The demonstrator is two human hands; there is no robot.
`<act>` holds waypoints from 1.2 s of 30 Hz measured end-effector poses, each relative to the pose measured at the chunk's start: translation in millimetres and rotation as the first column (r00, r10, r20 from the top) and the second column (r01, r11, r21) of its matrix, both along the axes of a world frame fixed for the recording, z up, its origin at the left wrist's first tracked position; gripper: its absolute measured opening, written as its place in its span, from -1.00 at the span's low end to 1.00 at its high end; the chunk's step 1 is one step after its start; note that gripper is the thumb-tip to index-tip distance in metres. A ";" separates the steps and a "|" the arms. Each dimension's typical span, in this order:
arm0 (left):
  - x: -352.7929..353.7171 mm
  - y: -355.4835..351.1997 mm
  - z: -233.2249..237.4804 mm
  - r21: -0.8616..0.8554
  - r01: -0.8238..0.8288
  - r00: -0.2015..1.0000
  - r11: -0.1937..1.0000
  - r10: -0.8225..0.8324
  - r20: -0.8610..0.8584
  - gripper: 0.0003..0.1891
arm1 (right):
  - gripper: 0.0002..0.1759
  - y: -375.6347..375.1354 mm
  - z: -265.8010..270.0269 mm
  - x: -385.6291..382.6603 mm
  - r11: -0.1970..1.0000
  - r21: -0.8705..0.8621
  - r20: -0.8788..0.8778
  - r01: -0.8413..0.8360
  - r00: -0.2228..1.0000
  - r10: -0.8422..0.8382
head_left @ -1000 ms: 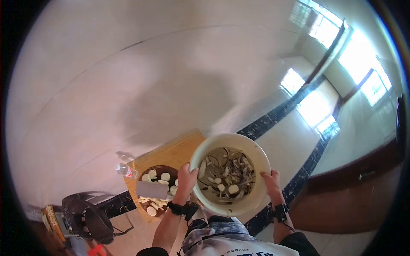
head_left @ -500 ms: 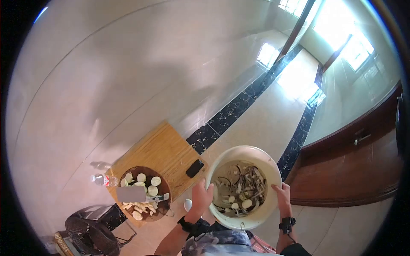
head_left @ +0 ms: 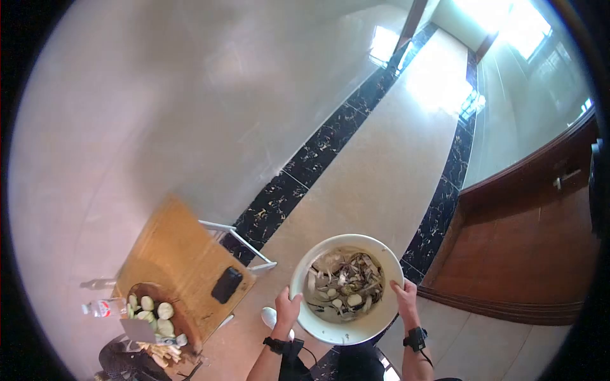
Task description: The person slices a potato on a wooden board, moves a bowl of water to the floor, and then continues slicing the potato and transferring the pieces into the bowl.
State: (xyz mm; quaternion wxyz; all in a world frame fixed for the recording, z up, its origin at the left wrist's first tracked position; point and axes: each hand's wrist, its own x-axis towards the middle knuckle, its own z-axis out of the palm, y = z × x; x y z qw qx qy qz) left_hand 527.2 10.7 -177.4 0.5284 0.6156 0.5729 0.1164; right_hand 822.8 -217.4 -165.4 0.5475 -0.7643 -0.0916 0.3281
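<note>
Head view, left hand and right hand both gripping a round cream plastic basin of watery peelings above the floor, clear bottle by the wooden table, red-and-white label honestly too blurry to read.

The round, cream-coloured basin is held level above the floor, its rim gripped on both sides. Inside, pale and dark peel strips and a few round whitish slices lie in cloudy liquid.
</note>
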 end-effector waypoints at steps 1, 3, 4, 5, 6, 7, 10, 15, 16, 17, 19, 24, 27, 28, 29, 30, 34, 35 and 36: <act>7.2 2.8 -19.1 0.006 -0.001 1.000 1.000 0.001 0.023 -0.70 | -0.82 -0.6 -19.9 4.0 1.000 -0.026 0.008 -0.007 1.000 0.007; 18.4 5.0 -61.5 0.017 -0.006 0.999 1.000 0.005 0.053 -0.70 | -0.80 -2.8 -58.5 11.4 1.000 -0.007 -0.016 0.009 1.000 -0.010; 21.9 7.0 -86.2 0.022 -0.007 0.998 1.000 0.006 0.059 -0.70 | -0.79 -3.1 -78.5 12.7 1.000 -0.001 -0.012 0.005 1.000 -0.005; 25.6 8.4 -110.0 0.028 -0.009 0.998 1.000 0.008 0.062 -0.70 | -0.79 -3.3 -98.9 15.2 1.000 0.006 -0.009 -0.001 1.000 0.001; 30.4 11.3 -130.4 0.068 -0.025 0.998 0.997 0.021 0.055 -0.71 | -0.78 -1.3 -114.2 17.6 1.000 0.011 -0.038 0.005 0.999 -0.005; 37.1 15.7 -150.0 0.108 -0.038 0.998 0.993 0.033 0.050 -0.72 | -0.77 2.5 -125.7 20.8 1.000 0.015 -0.067 0.013 0.998 -0.012; 44.4 33.1 -230.3 -0.028 -0.096 0.976 0.995 0.100 0.194 -0.76 | -0.73 20.5 -173.5 30.7 1.000 0.003 -0.162 0.024 0.987 -0.023; 39.5 49.9 -293.0 -0.330 -0.092 0.953 0.940 0.179 0.245 -0.70 | -0.70 37.6 -225.7 42.6 1.000 -0.013 -0.261 -0.014 0.965 0.010; 37.8 49.6 -300.2 -0.319 -0.107 0.952 0.942 0.189 0.239 -0.71 | -0.70 43.1 -230.5 45.4 0.998 -0.032 -0.251 -0.055 0.967 0.045; 38.7 51.2 -307.0 -0.305 -0.124 0.950 0.944 0.202 0.239 -0.71 | -0.70 46.3 -243.4 46.0 0.998 -0.012 -0.214 -0.055 0.976 0.051; 45.3 61.0 -312.4 -0.275 -0.152 0.939 0.949 0.225 0.259 -0.76 | -0.69 61.0 -266.2 46.3 0.998 0.032 -0.135 -0.061 0.989 0.065; 60.5 91.1 -322.5 -0.222 -0.157 0.932 0.962 0.219 0.288 -0.87 | -0.70 90.8 -277.8 60.1 0.998 0.040 -0.219 -0.056 0.974 0.063; 61.3 103.5 -344.1 -0.210 -0.174 0.928 0.962 0.232 0.291 -0.88 | -0.69 101.0 -309.7 63.6 0.996 0.053 -0.199 -0.073 0.977 0.082; 61.2 108.0 -352.8 -0.194 -0.179 0.930 0.964 0.231 0.288 -0.88 | -0.69 104.2 -320.3 64.6 0.995 0.049 -0.181 -0.090 0.979 0.098; 60.0 113.0 -366.8 -0.173 -0.174 0.931 0.970 0.219 0.291 -0.88 | -0.69 107.9 -329.9 64.5 0.995 0.038 -0.175 -0.094 0.979 0.100; 60.1 116.3 -379.4 -0.149 -0.166 0.935 0.975 0.204 0.291 -0.88 | -0.69 110.2 -339.9 63.3 0.995 0.030 -0.174 -0.096 0.980 0.100; 54.9 122.9 -422.3 -0.045 -0.116 0.967 0.992 0.123 0.224 -0.85 | -0.70 108.0 -392.7 49.5 0.993 0.089 -0.191 -0.072 0.978 0.088; 50.1 122.2 -434.1 -0.047 -0.104 0.971 0.993 0.112 0.211 -0.84 | -0.70 103.8 -407.0 43.9 0.995 0.064 -0.199 -0.073 0.976 0.085; 43.7 121.4 -452.6 -0.048 -0.093 0.975 0.995 0.100 0.200 -0.83 | -0.70 100.5 -420.2 39.4 0.996 0.041 -0.204 -0.076 0.975 0.083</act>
